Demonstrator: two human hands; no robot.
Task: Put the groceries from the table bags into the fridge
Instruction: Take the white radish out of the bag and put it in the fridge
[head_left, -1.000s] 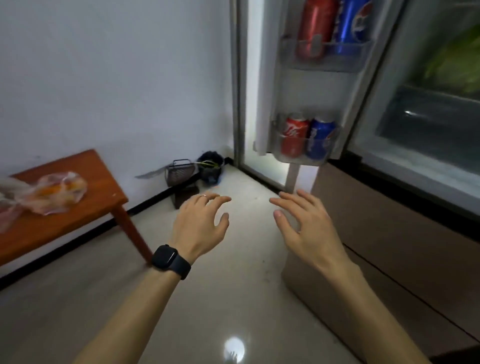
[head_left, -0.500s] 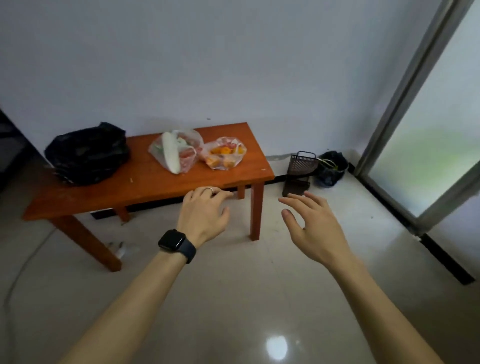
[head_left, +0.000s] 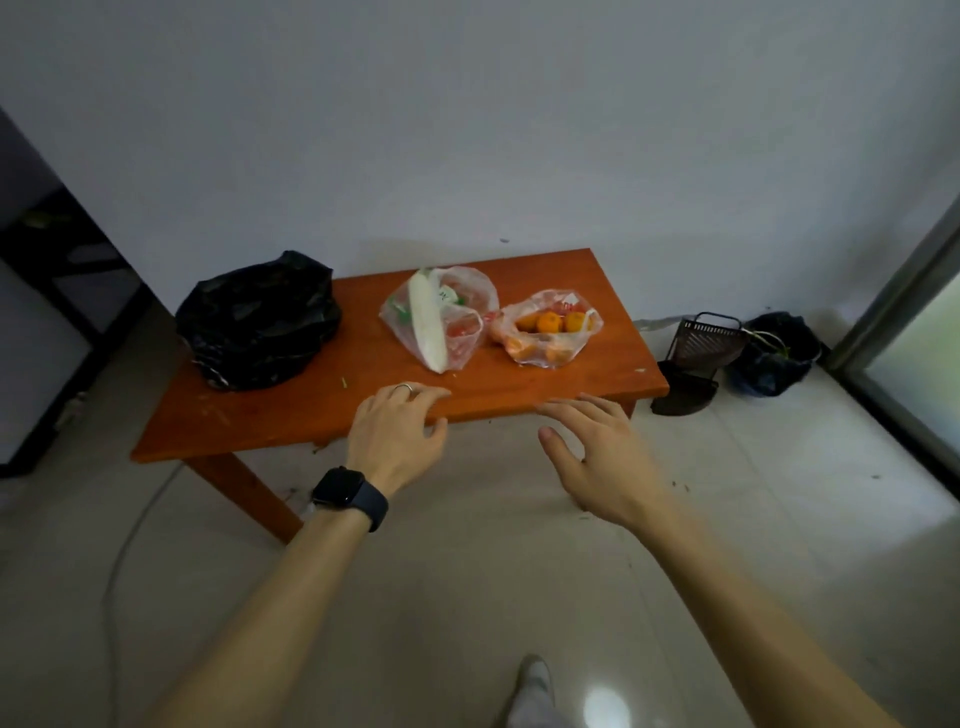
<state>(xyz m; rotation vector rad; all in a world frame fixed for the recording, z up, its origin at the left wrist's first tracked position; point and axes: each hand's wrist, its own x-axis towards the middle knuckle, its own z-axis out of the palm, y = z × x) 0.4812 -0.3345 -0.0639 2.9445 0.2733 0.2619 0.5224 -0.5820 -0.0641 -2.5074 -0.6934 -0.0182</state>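
A low orange-brown wooden table (head_left: 322, 415) stands against the white wall. On it lie a crumpled black plastic bag (head_left: 257, 322) at the left, a clear bag with a long white radish and red items (head_left: 439, 317) in the middle, and a clear bag of oranges (head_left: 550, 327) at the right. My left hand (head_left: 397, 436), with a ring and a black watch, hovers at the table's front edge with relaxed fingers and holds nothing. My right hand (head_left: 597, 452) is spread open in front of the table's right part, also holding nothing. The fridge is out of view.
A dark mesh dustpan (head_left: 696, 358) and a small bin with a black liner (head_left: 774, 353) sit on the tiled floor right of the table. A glass door frame (head_left: 904, 291) runs at far right. Dark furniture (head_left: 47, 322) stands at the left. A cable (head_left: 124, 540) lies on the floor.
My view has swung left from the open fridge door to the table and come closer to it. Both hands stayed spread and holding nothing, now reaching the table's front edge.
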